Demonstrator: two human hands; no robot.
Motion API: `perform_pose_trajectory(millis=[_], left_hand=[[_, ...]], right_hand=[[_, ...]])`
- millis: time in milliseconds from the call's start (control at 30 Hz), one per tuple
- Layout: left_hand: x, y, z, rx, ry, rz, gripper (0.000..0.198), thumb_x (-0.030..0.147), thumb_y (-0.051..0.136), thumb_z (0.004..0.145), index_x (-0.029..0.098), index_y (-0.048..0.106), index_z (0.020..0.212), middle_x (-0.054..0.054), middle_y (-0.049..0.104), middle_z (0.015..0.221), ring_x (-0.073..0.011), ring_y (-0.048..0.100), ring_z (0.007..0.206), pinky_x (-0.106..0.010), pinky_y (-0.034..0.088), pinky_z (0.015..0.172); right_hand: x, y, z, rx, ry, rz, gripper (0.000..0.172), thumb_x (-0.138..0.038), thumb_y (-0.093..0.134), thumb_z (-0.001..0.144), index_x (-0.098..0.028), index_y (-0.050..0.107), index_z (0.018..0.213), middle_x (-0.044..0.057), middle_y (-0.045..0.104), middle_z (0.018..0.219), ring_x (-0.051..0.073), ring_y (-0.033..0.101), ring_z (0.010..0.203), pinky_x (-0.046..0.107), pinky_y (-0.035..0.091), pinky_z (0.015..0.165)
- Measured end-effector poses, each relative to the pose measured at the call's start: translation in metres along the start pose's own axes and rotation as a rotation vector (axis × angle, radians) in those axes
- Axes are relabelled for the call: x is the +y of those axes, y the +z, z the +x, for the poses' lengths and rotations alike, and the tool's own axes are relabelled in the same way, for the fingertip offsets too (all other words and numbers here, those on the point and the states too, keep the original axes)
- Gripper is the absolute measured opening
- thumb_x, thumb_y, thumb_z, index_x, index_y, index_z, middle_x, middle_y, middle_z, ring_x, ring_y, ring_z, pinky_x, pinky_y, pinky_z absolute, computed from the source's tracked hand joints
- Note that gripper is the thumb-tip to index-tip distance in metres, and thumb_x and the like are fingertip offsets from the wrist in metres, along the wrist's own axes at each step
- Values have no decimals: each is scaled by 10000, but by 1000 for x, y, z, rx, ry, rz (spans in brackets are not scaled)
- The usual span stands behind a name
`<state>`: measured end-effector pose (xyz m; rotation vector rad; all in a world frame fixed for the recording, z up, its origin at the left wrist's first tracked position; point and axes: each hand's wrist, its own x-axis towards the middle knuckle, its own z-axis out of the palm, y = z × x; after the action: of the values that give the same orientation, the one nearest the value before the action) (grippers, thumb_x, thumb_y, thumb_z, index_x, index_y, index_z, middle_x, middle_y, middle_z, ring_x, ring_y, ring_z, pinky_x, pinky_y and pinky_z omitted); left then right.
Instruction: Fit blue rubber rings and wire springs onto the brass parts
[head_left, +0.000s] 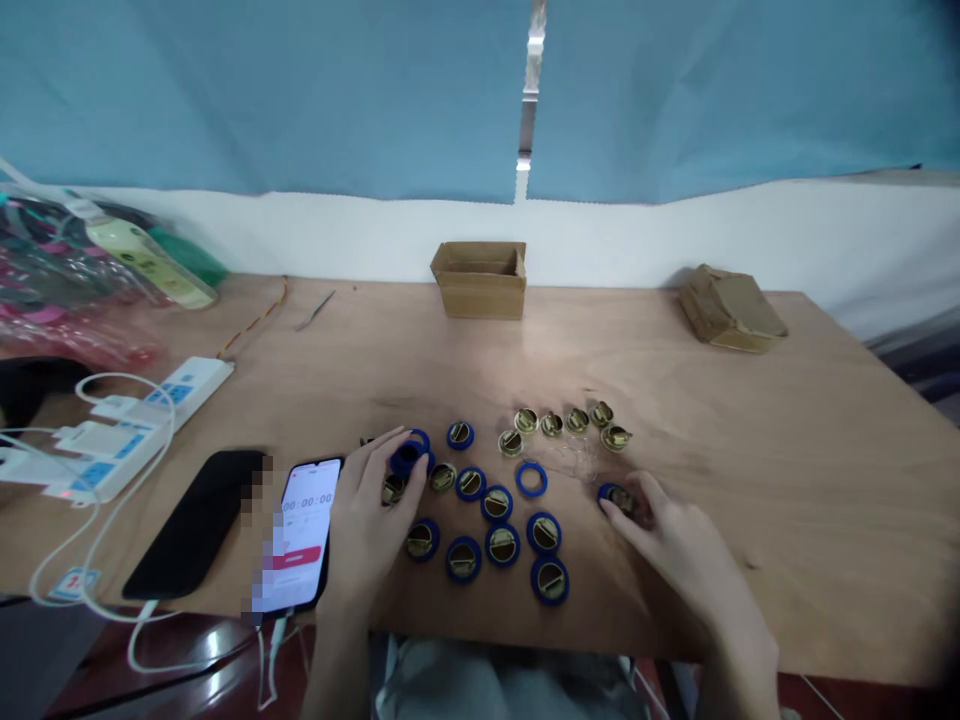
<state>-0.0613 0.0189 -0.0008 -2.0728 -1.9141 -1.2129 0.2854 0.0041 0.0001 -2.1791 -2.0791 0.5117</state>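
Note:
My left hand (371, 505) rests on the wooden table (675, 380), its fingers pinched on a stack of blue rings (409, 455). My right hand (667, 535) lies to the right, fingertips closed on a blue ring with a brass part (616, 497) in it. Between the hands lie several blue rings fitted with brass parts (502, 545) and one bare blue ring (531, 479). A row of loose brass parts (564, 424) sits just beyond them.
A phone showing a timer (304, 535) and a black case (199, 520) lie left of my left hand. A white power strip with cables (127, 430) is at the far left. An open cardboard box (480, 278) and a flattened one (731, 308) stand at the back.

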Motion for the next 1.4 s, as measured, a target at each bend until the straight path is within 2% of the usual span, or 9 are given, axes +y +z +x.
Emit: perform_pose_trajectory(millis=[100, 300, 400, 500, 767, 933, 1100, 1267, 1400], left_hand=[[19, 2, 10, -13, 93, -31, 304, 248, 702, 923, 201, 638, 1216, -102, 721, 1206, -269, 657, 1094, -416, 524, 975], [49, 31, 29, -284, 315, -115, 324, 227, 659, 955, 202, 572, 1267, -95, 716, 1263, -258, 666, 1080, -392, 525, 941], [52, 53, 31, -407, 342, -110, 337, 234, 631, 971, 203, 553, 1297, -90, 723, 1255, -256, 685, 1083, -388, 527, 930], [51, 69, 30, -424, 318, -86, 326, 245, 632, 966, 177, 570, 1279, -108, 751, 1158, -279, 706, 1012, -411, 535, 884], [50, 77, 24, -364, 246, -56, 266, 260, 664, 944, 176, 621, 1193, -137, 711, 1259, -317, 631, 1138, -466, 507, 944], [48, 79, 24, -338, 215, -48, 17, 200, 665, 930, 196, 681, 929, -121, 723, 1138, -333, 613, 1105, -485, 508, 894], [48, 80, 27, -311, 221, -99, 94, 126, 657, 916, 196, 673, 856, -86, 729, 1017, -299, 632, 1023, -462, 530, 866], [47, 76, 27, -218, 243, -224, 90, 142, 606, 964, 203, 672, 958, -67, 729, 985, -238, 671, 943, -412, 573, 866], [46, 72, 20, -140, 321, -358, 189, 123, 598, 976, 204, 647, 1140, -74, 734, 1084, -198, 707, 1007, -347, 604, 907]], right_hand=[[-10, -15, 4, 47, -115, -205, 273, -473, 511, 971, -217, 604, 991, 80, 744, 785, 259, 714, 620, 291, 389, 500], [-37, -38, 24, 110, -515, -338, 207, -292, 495, 991, -163, 628, 1083, 141, 743, 1015, 301, 735, 866, 358, 511, 654], [-47, -31, 43, 129, -705, -282, 172, -244, 520, 984, -148, 634, 1069, 129, 741, 983, 286, 719, 867, 380, 525, 738], [-52, -14, 62, 160, -790, -238, 173, -188, 482, 995, -142, 647, 971, 113, 719, 873, 257, 694, 788, 365, 504, 721], [-48, 12, 68, 219, -788, -122, 254, -182, 444, 1009, -157, 646, 858, 97, 694, 803, 225, 651, 737, 337, 476, 692], [-47, 10, 65, 239, -757, -53, 280, -194, 425, 1024, -158, 663, 881, 94, 703, 813, 221, 655, 729, 332, 478, 688], [-49, 8, 65, 245, -715, 33, 296, -187, 405, 1034, -161, 662, 889, 92, 718, 826, 216, 673, 738, 336, 501, 704], [-54, 4, 58, 231, -673, 140, 253, -205, 410, 1035, -169, 655, 982, 80, 734, 856, 211, 700, 776, 331, 532, 717], [-63, -1, 49, 69, -545, 470, 230, -311, 449, 1051, -199, 603, 1180, 50, 736, 921, 179, 706, 760, 288, 555, 674]])
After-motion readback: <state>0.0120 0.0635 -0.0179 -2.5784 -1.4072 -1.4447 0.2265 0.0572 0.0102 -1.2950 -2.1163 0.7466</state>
